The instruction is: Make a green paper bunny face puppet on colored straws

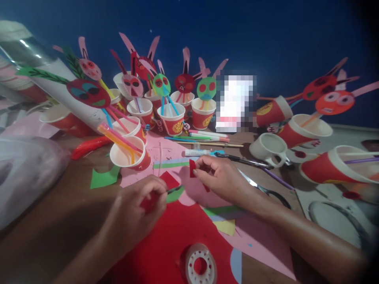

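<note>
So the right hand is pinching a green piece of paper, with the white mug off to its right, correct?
Not green: the head view shows the right hand pinching a red piece of paper, with the white mug off to its right.

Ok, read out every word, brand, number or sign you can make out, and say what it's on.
No text reads clearly.
Gold emblem on the red paper cup: too blurred.
Marks on the small round tag beside it: too small.
Print on the white tube: too blurred.
Bright panel: pixelated, unreadable.
</note>
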The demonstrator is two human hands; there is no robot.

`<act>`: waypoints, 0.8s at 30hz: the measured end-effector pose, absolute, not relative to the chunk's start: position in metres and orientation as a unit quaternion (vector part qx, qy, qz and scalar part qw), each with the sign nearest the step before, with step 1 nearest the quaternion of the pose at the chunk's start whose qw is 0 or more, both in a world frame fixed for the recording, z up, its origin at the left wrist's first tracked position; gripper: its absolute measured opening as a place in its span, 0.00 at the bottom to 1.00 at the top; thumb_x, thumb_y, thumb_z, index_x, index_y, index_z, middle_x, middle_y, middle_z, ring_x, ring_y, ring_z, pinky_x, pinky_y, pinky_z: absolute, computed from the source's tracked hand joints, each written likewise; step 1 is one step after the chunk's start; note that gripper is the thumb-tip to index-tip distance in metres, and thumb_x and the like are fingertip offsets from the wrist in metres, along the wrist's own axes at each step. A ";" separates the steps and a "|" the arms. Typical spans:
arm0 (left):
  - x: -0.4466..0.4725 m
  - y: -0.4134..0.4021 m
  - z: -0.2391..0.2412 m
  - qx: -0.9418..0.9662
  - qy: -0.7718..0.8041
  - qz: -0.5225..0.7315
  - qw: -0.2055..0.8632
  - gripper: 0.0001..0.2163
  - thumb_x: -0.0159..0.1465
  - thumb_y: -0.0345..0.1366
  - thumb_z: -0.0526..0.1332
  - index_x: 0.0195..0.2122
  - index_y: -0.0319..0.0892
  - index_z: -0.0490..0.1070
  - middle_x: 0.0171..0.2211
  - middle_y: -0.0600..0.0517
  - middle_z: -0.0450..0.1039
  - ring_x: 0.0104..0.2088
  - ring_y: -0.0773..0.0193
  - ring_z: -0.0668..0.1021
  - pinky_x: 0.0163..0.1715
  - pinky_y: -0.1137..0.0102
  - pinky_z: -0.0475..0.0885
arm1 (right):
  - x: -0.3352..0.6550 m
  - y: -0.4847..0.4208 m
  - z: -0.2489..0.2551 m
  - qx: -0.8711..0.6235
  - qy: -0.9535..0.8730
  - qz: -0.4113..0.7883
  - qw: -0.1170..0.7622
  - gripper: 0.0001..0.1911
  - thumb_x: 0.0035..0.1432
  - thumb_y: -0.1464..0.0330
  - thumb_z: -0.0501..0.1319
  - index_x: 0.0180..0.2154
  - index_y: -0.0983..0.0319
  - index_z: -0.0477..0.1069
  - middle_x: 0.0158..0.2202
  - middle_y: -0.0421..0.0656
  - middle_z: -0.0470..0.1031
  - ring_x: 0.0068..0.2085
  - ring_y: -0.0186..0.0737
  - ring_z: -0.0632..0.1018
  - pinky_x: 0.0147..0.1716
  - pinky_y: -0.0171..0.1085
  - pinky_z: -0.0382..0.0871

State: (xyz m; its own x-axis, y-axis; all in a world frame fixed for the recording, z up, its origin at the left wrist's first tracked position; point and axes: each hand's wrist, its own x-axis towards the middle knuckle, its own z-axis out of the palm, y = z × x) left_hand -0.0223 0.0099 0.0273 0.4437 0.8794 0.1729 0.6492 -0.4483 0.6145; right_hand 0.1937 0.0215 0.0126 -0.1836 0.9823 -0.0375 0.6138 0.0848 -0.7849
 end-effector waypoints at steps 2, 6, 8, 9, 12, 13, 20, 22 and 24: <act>-0.024 0.007 0.031 0.845 0.435 0.285 0.128 0.05 0.57 0.25 0.57 0.28 0.41 0.66 0.29 0.55 0.73 0.30 0.69 0.75 0.33 0.76 0.67 | 0.197 0.024 0.010 -0.593 -0.685 0.326 0.269 0.06 0.55 0.70 0.54 0.27 0.60 0.66 0.21 0.35 0.69 0.22 0.30 0.67 0.23 0.30 0.56; -0.016 0.000 0.026 0.885 0.382 0.264 0.041 0.06 0.56 0.23 0.56 0.28 0.40 0.66 0.28 0.51 0.73 0.31 0.64 0.75 0.34 0.70 0.68 | 0.197 0.026 0.005 -0.593 -0.693 0.319 0.258 0.06 0.55 0.71 0.54 0.28 0.60 0.67 0.22 0.35 0.71 0.21 0.30 0.69 0.23 0.31 0.56; -0.007 -0.004 0.020 0.898 0.371 0.233 0.033 0.08 0.56 0.22 0.53 0.25 0.40 0.66 0.25 0.51 0.72 0.29 0.62 0.74 0.29 0.69 0.68 | 0.195 0.025 0.003 -0.587 -0.715 0.301 0.232 0.05 0.54 0.72 0.55 0.28 0.60 0.69 0.23 0.36 0.73 0.23 0.31 0.71 0.24 0.31 0.56; -0.002 -0.007 0.016 0.902 0.373 0.215 0.034 0.09 0.56 0.22 0.52 0.23 0.40 0.65 0.23 0.51 0.71 0.27 0.62 0.74 0.27 0.68 0.68 | 0.193 0.024 0.002 -0.585 -0.727 0.285 0.219 0.05 0.54 0.72 0.56 0.28 0.60 0.69 0.24 0.37 0.74 0.25 0.32 0.72 0.24 0.31 0.56; 0.011 -0.014 0.005 0.908 0.372 0.185 0.054 0.11 0.55 0.21 0.50 0.21 0.41 0.65 0.21 0.52 0.69 0.23 0.63 0.72 0.24 0.68 0.66 | 0.190 0.023 -0.002 -0.589 -0.752 0.231 0.187 0.06 0.56 0.70 0.56 0.30 0.60 0.71 0.28 0.39 0.77 0.28 0.35 0.74 0.25 0.32 0.56; 0.013 -0.016 0.002 0.909 0.366 0.192 0.058 0.11 0.56 0.21 0.50 0.22 0.41 0.66 0.21 0.52 0.69 0.23 0.63 0.72 0.24 0.68 0.66 | 0.189 0.022 -0.003 -0.593 -0.755 0.215 0.177 0.06 0.56 0.69 0.56 0.31 0.60 0.72 0.28 0.40 0.77 0.29 0.37 0.75 0.26 0.33 0.56; -0.007 -0.005 0.006 0.898 0.337 0.283 -0.027 0.12 0.56 0.21 0.55 0.39 0.39 0.69 0.32 0.49 0.74 0.33 0.61 0.75 0.36 0.66 0.67 | 0.198 0.025 0.010 -0.609 -0.741 0.211 0.190 0.13 0.59 0.64 0.54 0.45 0.59 0.69 0.29 0.40 0.78 0.29 0.38 0.76 0.27 0.33 0.59; -0.010 -0.001 0.010 0.896 0.344 0.278 -0.039 0.13 0.56 0.21 0.56 0.40 0.40 0.69 0.33 0.49 0.74 0.35 0.61 0.74 0.38 0.65 0.67 | 0.203 0.026 0.016 -0.602 -0.746 0.211 0.193 0.11 0.59 0.65 0.55 0.41 0.59 0.71 0.28 0.40 0.78 0.29 0.37 0.76 0.28 0.33 0.60; -0.006 -0.003 0.007 0.904 0.332 0.267 -0.037 0.11 0.58 0.22 0.55 0.39 0.40 0.69 0.31 0.50 0.74 0.32 0.61 0.73 0.35 0.64 0.66 | 0.208 0.025 0.020 -0.597 -0.752 0.204 0.190 0.09 0.58 0.66 0.55 0.38 0.60 0.72 0.28 0.40 0.78 0.29 0.38 0.76 0.27 0.33 0.60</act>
State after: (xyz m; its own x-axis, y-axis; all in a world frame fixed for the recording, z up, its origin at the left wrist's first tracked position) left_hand -0.0056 -0.0027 0.0074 0.6363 0.5808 0.5077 0.6201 -0.7766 0.1112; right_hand 0.2081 0.0247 0.0204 -0.2155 0.9756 0.0415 0.8207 0.2040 -0.5338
